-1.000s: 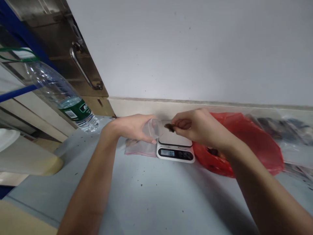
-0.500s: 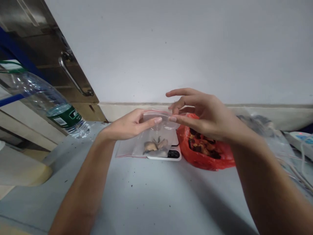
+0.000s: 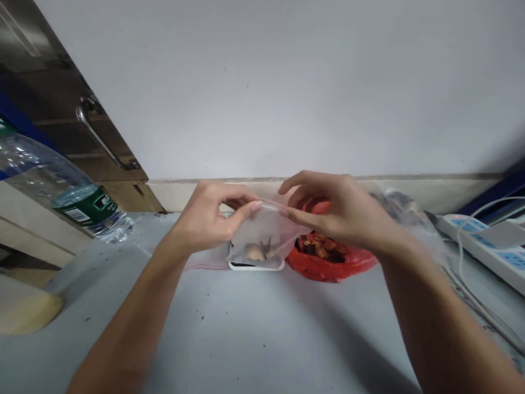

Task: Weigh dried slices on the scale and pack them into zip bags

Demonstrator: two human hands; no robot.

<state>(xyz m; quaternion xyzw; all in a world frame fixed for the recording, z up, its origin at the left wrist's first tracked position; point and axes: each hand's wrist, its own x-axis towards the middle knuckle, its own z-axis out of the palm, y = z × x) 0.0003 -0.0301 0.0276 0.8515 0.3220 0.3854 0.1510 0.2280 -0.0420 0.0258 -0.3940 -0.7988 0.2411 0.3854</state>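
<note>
My left hand (image 3: 213, 216) and my right hand (image 3: 336, 210) both pinch the top edge of a small clear zip bag (image 3: 264, 238) with a red seal line. The bag hangs between them over a white kitchen scale (image 3: 256, 266), whose front edge shows below it. A few brown dried pieces (image 3: 258, 251) lie in the bag's bottom. Right of the scale sits an open red plastic bag (image 3: 332, 260) holding dark and orange dried pieces.
A clear water bottle with a green label (image 3: 69, 200) stands at the left on the grey table (image 3: 254, 334). A white power strip with cables (image 3: 488, 246) lies at the right. Another clear bag (image 3: 400, 205) rests by the wall behind my right hand.
A second ago my right hand held a brown piece at the bag's mouth. Now the pieces lie inside and both hands pinch the bag's top edge, lifted over the scale.
</note>
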